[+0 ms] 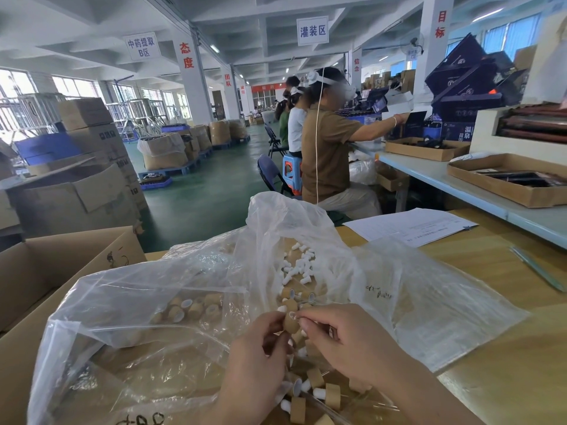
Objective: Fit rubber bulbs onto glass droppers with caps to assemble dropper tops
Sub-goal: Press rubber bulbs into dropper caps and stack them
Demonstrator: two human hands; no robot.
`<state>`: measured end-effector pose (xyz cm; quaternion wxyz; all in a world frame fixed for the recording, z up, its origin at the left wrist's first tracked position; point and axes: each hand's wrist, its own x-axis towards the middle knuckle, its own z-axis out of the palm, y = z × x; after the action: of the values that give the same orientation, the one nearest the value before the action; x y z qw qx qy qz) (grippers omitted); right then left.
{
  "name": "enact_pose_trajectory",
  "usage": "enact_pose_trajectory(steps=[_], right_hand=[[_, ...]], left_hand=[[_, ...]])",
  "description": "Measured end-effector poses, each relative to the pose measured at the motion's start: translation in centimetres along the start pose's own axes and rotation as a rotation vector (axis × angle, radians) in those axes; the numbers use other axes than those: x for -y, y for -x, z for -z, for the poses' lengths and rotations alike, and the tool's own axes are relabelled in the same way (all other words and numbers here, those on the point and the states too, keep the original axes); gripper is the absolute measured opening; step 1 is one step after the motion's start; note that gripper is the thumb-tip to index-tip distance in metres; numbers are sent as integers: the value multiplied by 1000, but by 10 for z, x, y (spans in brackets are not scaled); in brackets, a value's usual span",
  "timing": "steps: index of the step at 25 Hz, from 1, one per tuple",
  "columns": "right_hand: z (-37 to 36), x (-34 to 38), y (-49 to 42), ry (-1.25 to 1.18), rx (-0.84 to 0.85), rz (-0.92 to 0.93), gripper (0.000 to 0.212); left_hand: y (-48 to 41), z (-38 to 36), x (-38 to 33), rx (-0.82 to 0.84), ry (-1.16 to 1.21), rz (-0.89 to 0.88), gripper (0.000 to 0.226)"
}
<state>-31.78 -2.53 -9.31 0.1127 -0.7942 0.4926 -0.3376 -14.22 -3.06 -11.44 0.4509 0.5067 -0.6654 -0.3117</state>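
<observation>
Low in the middle of the frame, the fingers (274, 323) of the left hand (256, 345) curl round a small brown cap (290, 323). The thumb and first finger of the right hand (346, 335) pinch at its top edge, but what they pinch there is too small to tell. The cap sits between the two hands, just above a heap of tops (310, 391) at the bottom of the frame. Just past the hands, a pile of white bulbs (296, 266) lies inside a clear plastic bag (276, 216). To the left, more brown caps (191, 308) lie in another clear bag (122, 302) that lies over a cardboard box (46, 271). On the right is a wooden table (491, 286) with a sheet of paper (411, 225) on it. Higher up, a person in a brown shirt (328, 148) sits at a long bench (460, 179).
</observation>
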Motion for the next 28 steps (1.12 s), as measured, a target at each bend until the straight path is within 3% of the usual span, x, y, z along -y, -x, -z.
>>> enact_pose_trajectory(steps=[10,13,17,23,28], right_hand=[[6,0,-2,57,-19,-55,24],[9,1,-2,73,-14,-91,20],[4,2,-2,115,49,-76,24],[1,0,-1,90,132,-92,34],[-1,0,-1,-16,173,-133,42]], left_hand=[[1,1,-7,-59,-111,-192,46],[2,0,-6,-86,-76,-153,35],[0,2,-4,-51,-43,-78,34],[-1,5,-3,-56,-78,-113,36],[-2,4,-4,-67,-28,-108,49]])
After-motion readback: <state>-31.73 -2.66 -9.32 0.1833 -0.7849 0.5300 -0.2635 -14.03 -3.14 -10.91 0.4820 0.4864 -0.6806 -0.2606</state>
